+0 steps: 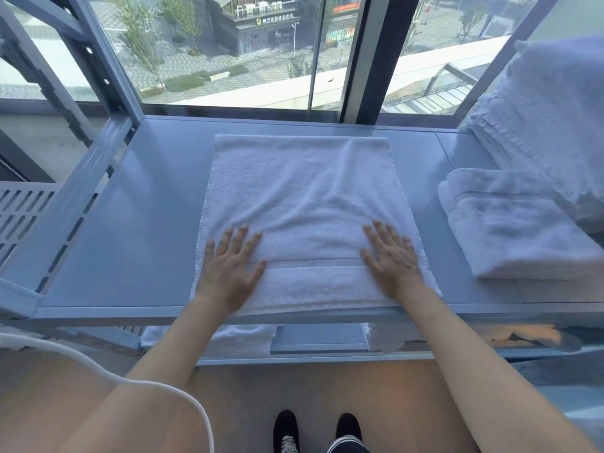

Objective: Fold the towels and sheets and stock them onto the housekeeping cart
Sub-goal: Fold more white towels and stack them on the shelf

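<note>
i am pressing my left hand (pixel 228 268) and right hand (pixel 392 259), both flat with fingers spread, onto the white towel (pixel 304 197) on the cart shelf (pixel 143 223).

We see a white terry towel (pixel 304 204) with a plain woven band across its near end, spread on a pale blue-grey metal shelf (pixel 130 223). A folded white towel (pixel 516 223) lies at the right, a white linen stack (pixel 552 125) behind it. A slotted pattern marks the blue-grey frame rail (pixel 70 237). Our black shoes (pixel 287 429) carry white laces, over a tan floor (pixel 245 387). A white cable (pixel 130 377) curves at left.
</note>
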`<state>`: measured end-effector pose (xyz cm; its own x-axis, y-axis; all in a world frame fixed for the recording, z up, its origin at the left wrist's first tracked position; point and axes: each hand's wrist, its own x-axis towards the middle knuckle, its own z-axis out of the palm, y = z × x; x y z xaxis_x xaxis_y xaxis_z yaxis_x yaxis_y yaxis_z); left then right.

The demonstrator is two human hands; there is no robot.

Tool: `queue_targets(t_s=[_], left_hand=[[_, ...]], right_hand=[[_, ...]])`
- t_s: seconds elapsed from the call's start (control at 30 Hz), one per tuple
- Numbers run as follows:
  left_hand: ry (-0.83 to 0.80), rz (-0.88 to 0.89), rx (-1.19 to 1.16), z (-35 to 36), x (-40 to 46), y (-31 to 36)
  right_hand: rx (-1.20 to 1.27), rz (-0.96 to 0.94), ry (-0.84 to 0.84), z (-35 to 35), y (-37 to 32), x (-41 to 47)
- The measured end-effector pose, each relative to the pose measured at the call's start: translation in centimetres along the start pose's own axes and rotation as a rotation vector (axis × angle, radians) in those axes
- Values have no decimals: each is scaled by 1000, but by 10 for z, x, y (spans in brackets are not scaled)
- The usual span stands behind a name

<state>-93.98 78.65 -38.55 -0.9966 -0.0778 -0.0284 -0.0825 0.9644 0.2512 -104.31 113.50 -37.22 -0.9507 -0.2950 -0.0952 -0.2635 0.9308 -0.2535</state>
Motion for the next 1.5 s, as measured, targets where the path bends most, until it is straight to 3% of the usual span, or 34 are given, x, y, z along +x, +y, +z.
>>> queue_targets(t_s=[0.17, 0.3, 0.37, 0.5, 0.6, 0.73, 0.87, 1.03, 1.2, 1.37, 1.5], left_hand=[[52, -44, -15, -2, -31, 9], [311, -63, -56, -15, -25, 31], [327, -6, -85, -19, -3, 37], [48, 158, -38, -14, 54, 60], [-71, 156, 35, 2, 75, 58], [3, 65, 25, 8, 55, 32], [33, 5, -17, 3, 18, 38], [251, 23, -52, -8, 14, 57], [-14, 127, -54, 3, 43, 62], [5, 140, 14, 18, 49, 53], [1, 132, 19, 19, 47, 54]], right_hand=[[8, 29, 5, 6, 12, -56], [27, 51, 259, -1, -9, -68], [102, 22, 347, -7, -25, -48], [71, -157, 144, -10, -65, 19], [36, -218, -32, -1, -81, 58], [-14, -97, -31, 6, -56, 56], [1, -117, -18, 12, -48, 11], [51, -106, 26, 20, -54, -49], [114, -147, 143, 11, -67, -21], [9, -132, -39, -5, -59, 66], [-20, 99, -20, -30, -1, 99]])
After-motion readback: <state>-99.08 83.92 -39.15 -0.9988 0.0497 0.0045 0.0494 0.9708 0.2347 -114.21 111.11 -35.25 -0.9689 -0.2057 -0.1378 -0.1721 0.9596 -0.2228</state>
